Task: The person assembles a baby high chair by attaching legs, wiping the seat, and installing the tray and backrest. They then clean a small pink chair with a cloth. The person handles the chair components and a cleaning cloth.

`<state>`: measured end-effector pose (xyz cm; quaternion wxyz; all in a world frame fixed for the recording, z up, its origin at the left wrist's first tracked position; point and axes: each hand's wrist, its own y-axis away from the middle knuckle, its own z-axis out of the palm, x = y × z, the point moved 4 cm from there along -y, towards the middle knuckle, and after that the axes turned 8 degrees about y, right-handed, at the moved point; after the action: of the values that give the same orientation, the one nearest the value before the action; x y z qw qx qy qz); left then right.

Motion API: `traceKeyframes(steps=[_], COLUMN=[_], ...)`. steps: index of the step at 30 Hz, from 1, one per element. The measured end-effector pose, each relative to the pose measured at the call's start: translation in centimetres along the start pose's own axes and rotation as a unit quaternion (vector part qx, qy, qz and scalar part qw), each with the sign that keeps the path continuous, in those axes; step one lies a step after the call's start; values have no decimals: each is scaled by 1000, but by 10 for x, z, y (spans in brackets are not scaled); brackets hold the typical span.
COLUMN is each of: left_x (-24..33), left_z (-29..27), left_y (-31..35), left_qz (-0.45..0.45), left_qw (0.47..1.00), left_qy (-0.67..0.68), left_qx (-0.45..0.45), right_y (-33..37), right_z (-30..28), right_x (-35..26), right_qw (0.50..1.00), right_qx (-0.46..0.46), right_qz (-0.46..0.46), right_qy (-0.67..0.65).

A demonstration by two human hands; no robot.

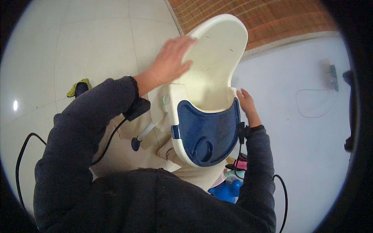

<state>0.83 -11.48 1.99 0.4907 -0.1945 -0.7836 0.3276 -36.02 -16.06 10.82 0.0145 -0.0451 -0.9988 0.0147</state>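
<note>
A cream high chair point(211, 58) with a tall rounded back stands before me. Across its front lies a dark blue tray point(210, 124) with a round recess. My left hand point(171, 58) is at the left edge of the backrest, fingers stretched and slightly blurred, holding nothing; whether it touches the edge I cannot tell. Against the outer right side of the chair, beside the armrest and the tray's corner, is my right hand point(248, 104). Its visible fingers are extended, and part of the hand is turned away. A grey chair leg point(145, 130) with a dark foot shows at lower left.
A white wall point(295, 155) runs close along the right, with a cable and plug point(333, 77) on it. A brown woven mat point(264, 19) lies beyond the chair. On the tiled floor point(89, 46) is a yellow and dark item point(79, 88). Blue point(225, 191) and pink objects sit below the tray.
</note>
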Motion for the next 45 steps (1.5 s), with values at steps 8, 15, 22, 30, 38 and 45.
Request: traceKeyframes(steps=[8, 15, 22, 30, 38, 45], left_x=[47, 43, 47, 48, 48, 54], left_z=[49, 62, 52, 45, 45, 42], left_y=[26, 31, 29, 27, 25, 22], left_qz=[64, 55, 48, 74, 47, 69], left_qw=[954, 934, 941, 965, 951, 958], left_qy=[-56, -93, -95, -54, -56, -59], left_qx=[-286, -341, -321, -247, -300, -271], right_y=[-47, -71, -67, -76, -74, -63], right_z=[48, 70, 78, 78, 72, 62], right_x=[68, 62, 63, 68, 56, 53], right_qw=[984, 995, 996, 991, 995, 993], right_qx=[-73, -95, -72, -93, -79, -80], right_qz=[85, 43, 39, 70, 58, 18], right_qy=[-139, -11, -33, -68, -1, -83])
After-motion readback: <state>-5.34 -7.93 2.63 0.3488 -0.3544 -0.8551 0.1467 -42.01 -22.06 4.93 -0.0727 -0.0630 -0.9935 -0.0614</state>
